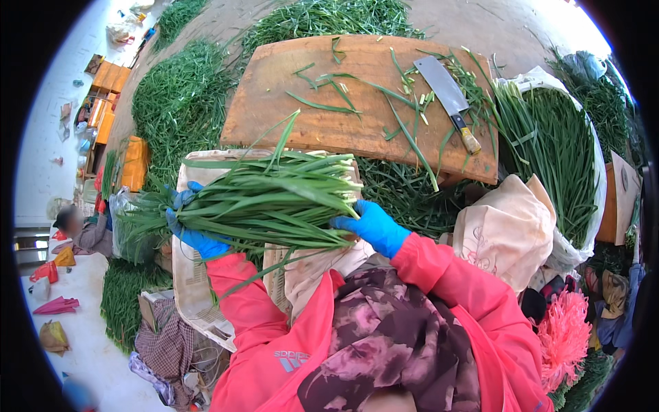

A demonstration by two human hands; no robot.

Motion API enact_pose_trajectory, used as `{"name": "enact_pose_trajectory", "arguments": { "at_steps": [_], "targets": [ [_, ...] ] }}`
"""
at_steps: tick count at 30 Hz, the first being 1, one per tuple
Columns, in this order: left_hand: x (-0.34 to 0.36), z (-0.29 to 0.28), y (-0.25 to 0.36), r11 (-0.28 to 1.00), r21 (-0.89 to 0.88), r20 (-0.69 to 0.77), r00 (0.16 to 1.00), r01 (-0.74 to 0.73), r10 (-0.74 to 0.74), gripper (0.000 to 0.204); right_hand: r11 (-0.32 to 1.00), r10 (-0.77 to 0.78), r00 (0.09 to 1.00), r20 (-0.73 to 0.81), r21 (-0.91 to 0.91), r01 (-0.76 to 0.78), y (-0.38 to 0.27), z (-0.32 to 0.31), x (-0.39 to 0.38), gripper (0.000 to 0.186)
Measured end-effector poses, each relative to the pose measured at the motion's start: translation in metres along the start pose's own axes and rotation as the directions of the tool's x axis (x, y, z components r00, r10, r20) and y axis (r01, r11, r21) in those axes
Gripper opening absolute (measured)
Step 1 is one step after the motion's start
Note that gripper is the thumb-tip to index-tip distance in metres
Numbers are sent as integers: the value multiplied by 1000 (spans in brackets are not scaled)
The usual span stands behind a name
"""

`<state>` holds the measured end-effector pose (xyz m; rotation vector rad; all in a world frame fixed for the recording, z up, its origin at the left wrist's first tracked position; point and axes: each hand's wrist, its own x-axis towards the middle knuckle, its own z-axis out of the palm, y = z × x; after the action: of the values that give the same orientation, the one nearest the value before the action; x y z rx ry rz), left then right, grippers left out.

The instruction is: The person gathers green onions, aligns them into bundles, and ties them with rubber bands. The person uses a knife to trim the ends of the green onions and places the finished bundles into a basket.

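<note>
A thick bundle of garlic chives (274,196) lies lengthwise between my hands, its pale cut ends toward the right. My left hand (191,223), in a blue glove, is wrapped round the leafy part on the left. At the cut ends, my right hand (376,226), also blue-gloved, presses against the bundle with its fingers partly hidden behind it. Below the bundle stands a cream plastic basket (195,292). Beyond it, a wooden board (274,89) carries loose leaves and a cleaver (445,89) with a worn yellowish handle.
Heaped greens (180,103) cover the floor left of the board and behind it. At the right, a white plastic bag (596,206) holds upright chives. A pale cloth (504,223) drapes near my right arm. Another person (93,230) sits at the far left.
</note>
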<state>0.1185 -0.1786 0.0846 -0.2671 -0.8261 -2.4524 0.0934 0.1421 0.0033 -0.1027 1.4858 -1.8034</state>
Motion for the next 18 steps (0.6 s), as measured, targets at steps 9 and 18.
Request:
{"name": "enact_pose_trajectory", "arguments": {
  "at_steps": [9, 18],
  "targets": [
    [10, 9, -4, 900, -435, 127, 987, -32, 96, 61, 538, -355, 918, -175, -842, 48, 12, -86, -15, 43],
    [14, 42, -7, 828, -558, 301, 944, 60, 134, 57, -361, -771, 494, 401, -915, 181, -122, -17, 30, 59]
  ]
}}
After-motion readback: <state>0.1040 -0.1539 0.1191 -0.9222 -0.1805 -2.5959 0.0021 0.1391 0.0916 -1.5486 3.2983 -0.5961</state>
